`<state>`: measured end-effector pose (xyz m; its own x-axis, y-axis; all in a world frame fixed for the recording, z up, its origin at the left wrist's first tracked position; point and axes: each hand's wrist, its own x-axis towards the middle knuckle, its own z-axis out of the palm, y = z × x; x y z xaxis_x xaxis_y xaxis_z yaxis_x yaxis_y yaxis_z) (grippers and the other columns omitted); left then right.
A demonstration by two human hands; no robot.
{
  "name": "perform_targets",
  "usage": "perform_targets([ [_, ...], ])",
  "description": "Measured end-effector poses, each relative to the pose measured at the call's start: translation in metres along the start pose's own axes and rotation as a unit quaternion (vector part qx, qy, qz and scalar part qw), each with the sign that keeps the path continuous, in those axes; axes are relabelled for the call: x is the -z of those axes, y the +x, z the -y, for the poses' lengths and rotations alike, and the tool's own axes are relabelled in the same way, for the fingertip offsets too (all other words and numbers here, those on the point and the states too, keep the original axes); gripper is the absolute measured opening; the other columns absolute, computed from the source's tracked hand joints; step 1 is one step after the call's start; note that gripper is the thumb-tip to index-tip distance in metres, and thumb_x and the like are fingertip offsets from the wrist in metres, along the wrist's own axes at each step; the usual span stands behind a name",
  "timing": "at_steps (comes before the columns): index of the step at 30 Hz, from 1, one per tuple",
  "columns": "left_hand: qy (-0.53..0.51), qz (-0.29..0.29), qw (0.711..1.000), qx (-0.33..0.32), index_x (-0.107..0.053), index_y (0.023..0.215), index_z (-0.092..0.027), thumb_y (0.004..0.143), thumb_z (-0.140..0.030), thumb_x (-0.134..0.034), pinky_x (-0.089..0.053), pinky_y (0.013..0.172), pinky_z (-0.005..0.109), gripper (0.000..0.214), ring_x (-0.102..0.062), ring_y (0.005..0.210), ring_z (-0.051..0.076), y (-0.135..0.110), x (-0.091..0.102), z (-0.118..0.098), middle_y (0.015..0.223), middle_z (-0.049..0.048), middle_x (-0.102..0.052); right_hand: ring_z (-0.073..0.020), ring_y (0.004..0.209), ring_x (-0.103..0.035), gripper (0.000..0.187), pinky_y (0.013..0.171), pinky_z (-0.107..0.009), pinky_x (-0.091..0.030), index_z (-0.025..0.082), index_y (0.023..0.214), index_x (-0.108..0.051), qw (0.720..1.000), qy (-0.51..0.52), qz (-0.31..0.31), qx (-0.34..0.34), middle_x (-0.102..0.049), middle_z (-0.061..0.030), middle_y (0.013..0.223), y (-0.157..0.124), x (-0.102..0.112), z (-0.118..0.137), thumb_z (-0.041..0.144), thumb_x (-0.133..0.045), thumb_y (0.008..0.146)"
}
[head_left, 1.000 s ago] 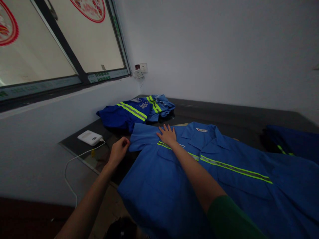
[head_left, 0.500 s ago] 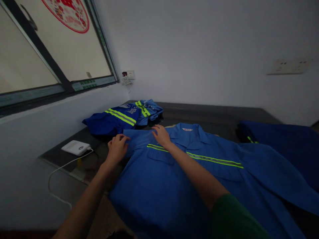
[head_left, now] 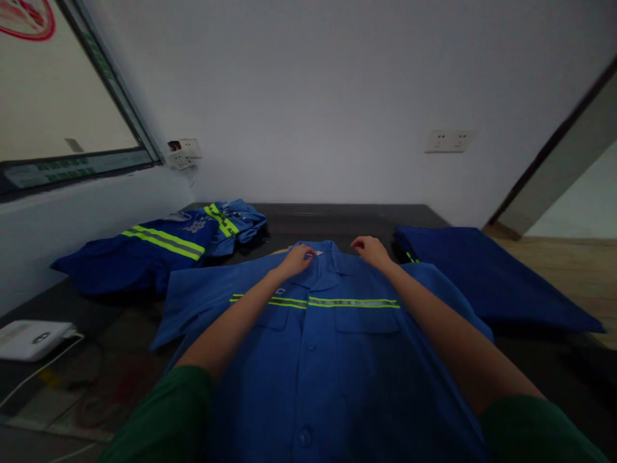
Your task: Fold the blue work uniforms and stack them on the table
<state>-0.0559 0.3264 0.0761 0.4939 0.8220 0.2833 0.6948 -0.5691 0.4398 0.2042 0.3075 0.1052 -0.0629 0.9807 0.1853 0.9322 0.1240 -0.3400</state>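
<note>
A blue work shirt (head_left: 321, 366) lies front side up on the dark table, its collar toward the wall. It has yellow-green and grey reflective strips across the chest, flap pockets and buttons down the front. My left hand (head_left: 295, 262) is at the left side of the collar (head_left: 328, 251), fingers slightly bent and apart; I cannot tell whether it touches the cloth. Over the shirt's right shoulder is my right hand (head_left: 373, 251), its fingers loosely curved with no cloth seen in them. My right forearm hides part of the right sleeve.
Crumpled blue garments with reflective strips (head_left: 164, 241) lie at the back left. Folded dark blue cloth (head_left: 463, 270) is on the right. A white device (head_left: 36, 339) with a cable sits at the left. Behind the table (head_left: 332, 215) is a wall with sockets (head_left: 448, 141).
The view has turned right. My left hand has moved from the left sleeve to the collar, and my right hand from the left shoulder to the right shoulder. The left sleeve now lies spread out.
</note>
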Motion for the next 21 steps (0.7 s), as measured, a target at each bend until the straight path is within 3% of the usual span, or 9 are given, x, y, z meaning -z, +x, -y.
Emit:
perform_targets([
  [5,-0.019,-0.042,0.999,0.027,-0.067,0.097,-0.013,0.076,-0.002,-0.050,-0.040,0.100,0.038,0.028,-0.058,0.107,0.024,0.063,-0.053,-0.011,0.107,0.0130,-0.066,-0.0166,0.105,-0.058,0.036,0.091,-0.025,-0.042,0.024,0.112,-0.069,0.993,-0.021,0.028,0.109,-0.065,-0.0050,0.114,0.007,-0.016,0.003,0.009,-0.046,0.088],
  [9,-0.037,-0.089,0.993,0.063,-0.062,0.099,-0.013,0.077,0.002,-0.044,-0.044,0.095,0.039,0.032,-0.059,0.104,0.023,0.080,-0.075,-0.003,0.104,0.0134,-0.066,-0.0189,0.113,-0.052,0.038,0.094,-0.029,-0.042,0.027,0.115,-0.067,0.977,-0.060,0.056,0.195,-0.058,-0.0071,0.123,0.030,-0.028,0.014,0.009,-0.045,0.090],
  [15,-0.103,-0.103,0.986,0.075,-0.047,0.125,-0.014,0.078,0.007,-0.036,-0.049,0.085,0.028,0.053,-0.065,0.093,0.014,0.079,-0.077,0.014,0.103,0.0085,-0.069,-0.0236,0.114,-0.049,0.029,0.089,-0.032,-0.044,0.027,0.108,-0.070,0.952,-0.122,0.129,0.251,-0.054,-0.0083,0.122,0.069,-0.037,0.022,0.014,-0.060,0.084],
  [17,-0.102,-0.114,0.985,0.076,-0.051,0.122,-0.015,0.078,0.006,-0.038,-0.047,0.090,0.031,0.050,-0.063,0.101,0.016,0.077,-0.073,0.016,0.109,0.0095,-0.067,-0.0239,0.113,-0.049,0.024,0.085,-0.029,-0.044,0.025,0.102,-0.071,0.945,-0.125,0.144,0.265,-0.055,-0.0087,0.121,0.078,-0.035,0.022,0.017,-0.067,0.080],
  [21,-0.004,-0.129,0.986,0.105,-0.060,0.116,-0.020,0.083,-0.005,-0.046,-0.039,0.099,0.042,0.039,-0.051,0.118,0.025,0.073,-0.067,0.015,0.124,0.0096,-0.060,-0.0197,0.099,-0.058,0.018,0.077,-0.024,-0.043,0.021,0.096,-0.071,0.943,-0.117,0.197,0.239,-0.064,-0.0068,0.107,0.090,-0.023,0.021,0.025,-0.071,0.078],
])
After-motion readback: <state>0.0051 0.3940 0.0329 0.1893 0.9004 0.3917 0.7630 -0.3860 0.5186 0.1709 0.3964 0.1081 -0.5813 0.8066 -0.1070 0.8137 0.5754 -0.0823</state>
